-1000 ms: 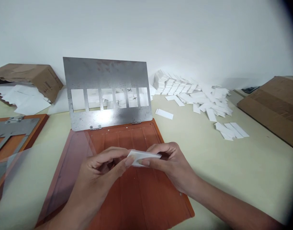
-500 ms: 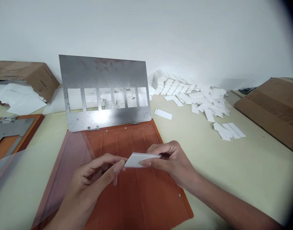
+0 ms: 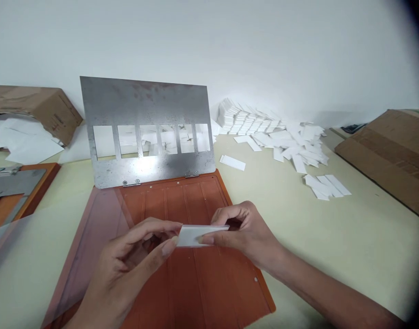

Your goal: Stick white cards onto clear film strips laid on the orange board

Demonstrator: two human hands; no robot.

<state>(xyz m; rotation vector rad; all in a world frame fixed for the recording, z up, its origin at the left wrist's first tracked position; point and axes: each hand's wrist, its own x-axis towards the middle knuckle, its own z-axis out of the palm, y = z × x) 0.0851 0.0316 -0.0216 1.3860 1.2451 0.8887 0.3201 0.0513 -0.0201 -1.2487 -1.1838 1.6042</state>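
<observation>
A small white card (image 3: pixel 191 236) is held level above the red-brown grooved board (image 3: pixel 196 283). My right hand (image 3: pixel 243 230) grips its right end, thumb on the near face and fingers behind. My left hand (image 3: pixel 137 256) pinches the left end between thumb and forefinger. Hinged to the board's far edge, a metal plate (image 3: pixel 144 103) with a row of rectangular openings stands raised. A clear film (image 3: pixel 89 246) lies over the board's left side.
White strips lie stacked (image 3: pixel 247 119) and in a loose pile (image 3: pixel 298 146) at the back right. Cardboard boxes stand at far left (image 3: pixel 59 114) and right (image 3: pixel 387 155). Another orange board with a metal frame (image 3: pixel 28 183) sits at left.
The white card has turned slightly, its left end now lower and its face more level across. Both hands keep their hold and have moved very little.
</observation>
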